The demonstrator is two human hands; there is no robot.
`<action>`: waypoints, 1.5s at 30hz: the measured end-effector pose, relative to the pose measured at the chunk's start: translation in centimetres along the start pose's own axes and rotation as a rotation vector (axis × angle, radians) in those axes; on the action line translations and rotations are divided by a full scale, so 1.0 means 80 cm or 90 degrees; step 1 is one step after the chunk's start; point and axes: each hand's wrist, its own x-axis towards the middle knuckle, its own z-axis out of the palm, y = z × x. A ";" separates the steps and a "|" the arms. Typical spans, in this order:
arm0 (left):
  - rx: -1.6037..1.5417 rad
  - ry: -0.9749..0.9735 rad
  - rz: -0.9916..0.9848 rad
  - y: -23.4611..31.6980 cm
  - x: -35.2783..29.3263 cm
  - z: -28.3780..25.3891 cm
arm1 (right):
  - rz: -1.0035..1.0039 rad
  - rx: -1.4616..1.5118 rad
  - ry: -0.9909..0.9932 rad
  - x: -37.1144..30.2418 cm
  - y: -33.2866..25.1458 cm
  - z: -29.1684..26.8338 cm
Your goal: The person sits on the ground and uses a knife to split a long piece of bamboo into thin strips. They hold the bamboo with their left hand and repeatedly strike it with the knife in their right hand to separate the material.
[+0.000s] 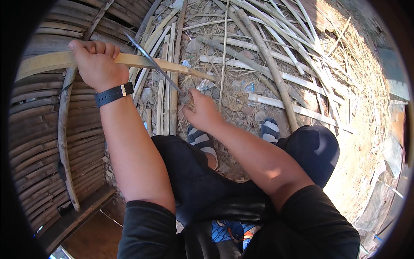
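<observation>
My left hand, with a dark watch band on its wrist, is closed around a pale bamboo strip. The strip runs from the left rim across to a frayed tip above the ground. In my right hand is the handle end of a long-bladed knife; my fingers wrap it and mostly hide the handle. The blade slants up and to the left, crossing the strip to the right of my left hand. Whether its edge bites into the bamboo I cannot tell.
A wall of bamboo slats stands close on the left. Several split bamboo lengths and a thicker pole lie across the littered ground ahead. My sandalled feet are below my hands. Dry straw spreads along the sunlit right.
</observation>
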 end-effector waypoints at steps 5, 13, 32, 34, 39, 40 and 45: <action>0.036 0.046 0.012 -0.005 0.011 -0.002 | 0.113 -0.062 -0.024 0.010 0.072 -0.013; 0.049 0.008 -0.004 -0.009 -0.002 0.004 | -0.039 0.026 0.024 0.000 -0.007 -0.006; 0.048 0.022 0.003 -0.009 -0.004 0.001 | -0.025 -0.008 0.026 0.001 -0.015 0.001; 0.044 0.034 -0.002 -0.008 -0.008 0.019 | 0.043 -0.034 0.062 0.003 0.066 0.012; 0.037 0.079 0.022 -0.013 0.004 0.006 | 0.118 -0.060 0.049 -0.011 0.100 0.016; 0.034 0.079 0.024 -0.013 0.008 0.005 | 0.121 -0.051 0.051 -0.011 0.082 0.018; 0.030 0.064 0.018 -0.016 -0.002 0.006 | 0.045 0.014 0.011 -0.010 -0.002 0.006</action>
